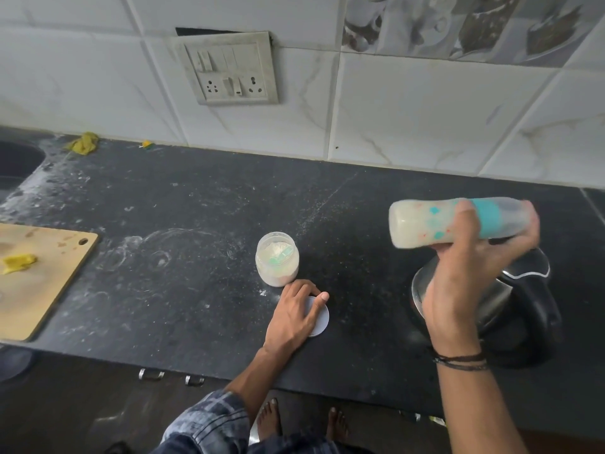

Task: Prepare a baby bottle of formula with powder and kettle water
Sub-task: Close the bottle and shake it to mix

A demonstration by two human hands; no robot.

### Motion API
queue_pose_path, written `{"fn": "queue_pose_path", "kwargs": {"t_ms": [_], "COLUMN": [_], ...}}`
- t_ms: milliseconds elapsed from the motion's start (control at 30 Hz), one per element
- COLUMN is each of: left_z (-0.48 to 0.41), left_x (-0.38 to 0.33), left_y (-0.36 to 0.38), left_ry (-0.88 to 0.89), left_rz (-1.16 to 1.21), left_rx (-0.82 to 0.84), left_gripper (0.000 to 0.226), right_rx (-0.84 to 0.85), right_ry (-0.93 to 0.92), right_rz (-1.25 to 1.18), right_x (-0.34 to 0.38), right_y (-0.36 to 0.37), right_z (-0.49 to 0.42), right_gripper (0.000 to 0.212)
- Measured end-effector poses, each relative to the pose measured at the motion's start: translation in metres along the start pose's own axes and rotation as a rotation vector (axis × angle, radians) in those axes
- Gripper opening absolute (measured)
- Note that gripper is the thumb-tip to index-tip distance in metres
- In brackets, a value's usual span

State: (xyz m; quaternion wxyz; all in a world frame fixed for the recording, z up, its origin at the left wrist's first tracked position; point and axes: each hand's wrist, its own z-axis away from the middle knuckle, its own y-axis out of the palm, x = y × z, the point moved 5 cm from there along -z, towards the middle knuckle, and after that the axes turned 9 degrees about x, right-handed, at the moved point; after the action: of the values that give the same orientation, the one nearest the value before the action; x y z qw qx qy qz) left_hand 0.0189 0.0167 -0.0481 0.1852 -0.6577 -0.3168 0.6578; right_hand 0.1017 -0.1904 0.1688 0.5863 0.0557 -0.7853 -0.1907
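Right hand (pixel 465 276) grasps a baby bottle (pixel 425 224) of milky liquid, held sideways in the air, right of the open powder jar (pixel 277 258) and above a kettle (pixel 523 306). Left hand (pixel 294 312) rests with relaxed fingers on a white lid (pixel 322 317) just in front of the jar. A wooden cutting board (pixel 39 280) lies far left of the jar.

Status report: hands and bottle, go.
Right hand grips baby bottle sideways over the kettle, milky mix inside. Left hand rests on jar lid. Powder jar open, nothing blocking.
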Motion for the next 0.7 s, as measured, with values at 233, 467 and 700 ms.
{"fn": "queue_pose_path", "kwargs": {"t_ms": [233,467,700], "left_z": [0.0,0.0,-0.001], "left_x": [0.002,0.003,0.002], "left_y": [0.0,-0.001,0.001], "left_ry": [0.011,0.016,0.013], "left_rz": [-0.01,-0.017,-0.013], "left_rx": [0.003,-0.004,-0.007], "left_gripper": [0.043,0.04,0.042], "right_rx": [0.249,0.331,0.084], "right_ry": [0.133,0.148,0.06], "right_rz": [0.144,0.208,0.047], "right_x": [-0.012,-0.019,-0.012], "right_y": [0.017,0.018,0.009], "right_z": [0.007,0.008,0.005], "right_gripper": [0.068,0.068,0.07]}}
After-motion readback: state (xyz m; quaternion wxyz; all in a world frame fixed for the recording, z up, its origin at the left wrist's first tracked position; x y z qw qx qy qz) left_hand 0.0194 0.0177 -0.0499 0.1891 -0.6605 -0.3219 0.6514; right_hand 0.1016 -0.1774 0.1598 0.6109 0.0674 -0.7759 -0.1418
